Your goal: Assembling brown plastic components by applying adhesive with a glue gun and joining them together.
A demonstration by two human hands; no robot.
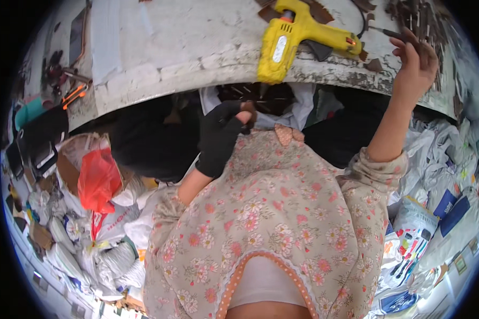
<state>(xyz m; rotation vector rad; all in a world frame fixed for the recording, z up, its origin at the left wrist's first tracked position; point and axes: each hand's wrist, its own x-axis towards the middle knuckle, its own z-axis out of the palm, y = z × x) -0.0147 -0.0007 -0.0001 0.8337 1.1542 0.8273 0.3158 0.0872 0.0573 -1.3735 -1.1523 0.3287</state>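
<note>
My left hand, in a black fingerless glove, is closed in front of my lap. Its thumb and fingers pinch a small dark brown piece, mostly covered by the hand. Over the right part of the table, my bare right hand is raised with its fingers bent around a slim dark pointed tool. The tool's thin tip points left. A yellow glue gun lies between the hands on the table, its nozzle reaching past the near edge. Below the nozzle is a dark opening lined with pale cloth, holding thin brown pieces.
The whitish worn table curves across the top. Brown strips lie at its right end. An orange-handled cutter rests at the left edge. A red plastic bag and white bags crowd both sides.
</note>
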